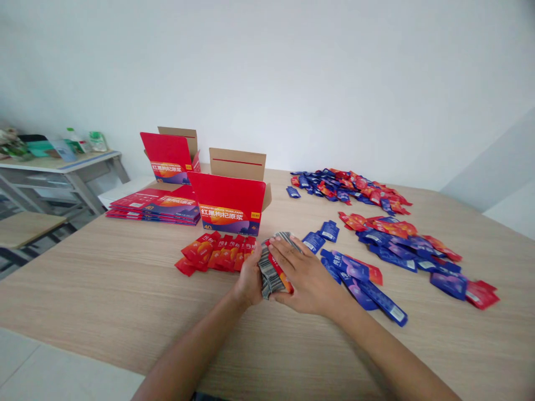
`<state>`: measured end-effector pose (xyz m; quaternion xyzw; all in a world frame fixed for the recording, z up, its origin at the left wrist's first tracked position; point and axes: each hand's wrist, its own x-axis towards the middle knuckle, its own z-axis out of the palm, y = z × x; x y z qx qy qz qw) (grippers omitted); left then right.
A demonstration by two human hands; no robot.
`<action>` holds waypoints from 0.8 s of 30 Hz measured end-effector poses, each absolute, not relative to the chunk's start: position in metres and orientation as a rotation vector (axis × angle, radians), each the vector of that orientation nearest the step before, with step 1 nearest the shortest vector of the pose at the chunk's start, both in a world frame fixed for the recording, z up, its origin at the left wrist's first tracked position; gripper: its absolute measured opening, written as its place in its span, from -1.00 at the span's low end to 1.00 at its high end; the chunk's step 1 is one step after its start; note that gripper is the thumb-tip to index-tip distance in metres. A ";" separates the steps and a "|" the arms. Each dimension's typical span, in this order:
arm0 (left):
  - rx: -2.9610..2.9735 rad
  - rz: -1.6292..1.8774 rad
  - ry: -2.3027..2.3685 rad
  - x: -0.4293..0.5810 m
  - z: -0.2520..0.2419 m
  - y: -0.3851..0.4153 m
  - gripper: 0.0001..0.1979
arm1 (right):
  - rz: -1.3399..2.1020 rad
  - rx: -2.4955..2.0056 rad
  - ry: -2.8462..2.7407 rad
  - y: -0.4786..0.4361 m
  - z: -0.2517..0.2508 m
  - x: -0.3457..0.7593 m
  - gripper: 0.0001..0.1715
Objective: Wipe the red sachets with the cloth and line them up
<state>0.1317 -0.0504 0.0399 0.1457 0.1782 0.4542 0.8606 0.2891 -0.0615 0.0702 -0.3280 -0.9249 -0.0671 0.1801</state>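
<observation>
A grey striped cloth [267, 274] is in my left hand [249, 278], whose fingers curl round its left side. On the cloth rests a red pouch [281, 269], mostly covered by my right hand [301, 274]. The fingers of that hand are together and press the pouch against the cloth. To the left, several red pouches [229, 253] lie in an overlapping row before an open red carton [228, 201]. Blue pouches [354, 272] lie loose just right of my right hand, with a red one partly beneath them.
A mixed heap of red and blue pouches [351, 186] lies near the wall, and another group of pouches [401, 239] spreads to the right. Flattened cartons [154, 205] are stacked at the left, with a second open carton [169, 159] behind. A side desk [62, 161] holds bottles.
</observation>
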 end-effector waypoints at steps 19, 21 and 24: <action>0.280 0.961 0.381 0.120 0.037 -0.041 -0.37 | -0.217 -0.977 -2.631 -0.072 0.078 0.288 -0.16; 0.308 0.957 0.372 0.123 0.036 -0.041 -0.37 | -0.249 -0.998 -2.617 -0.067 0.076 0.289 -0.22; 0.350 0.948 0.377 0.128 0.036 -0.042 -0.38 | -0.255 -1.069 -2.593 -0.061 0.075 0.293 -0.34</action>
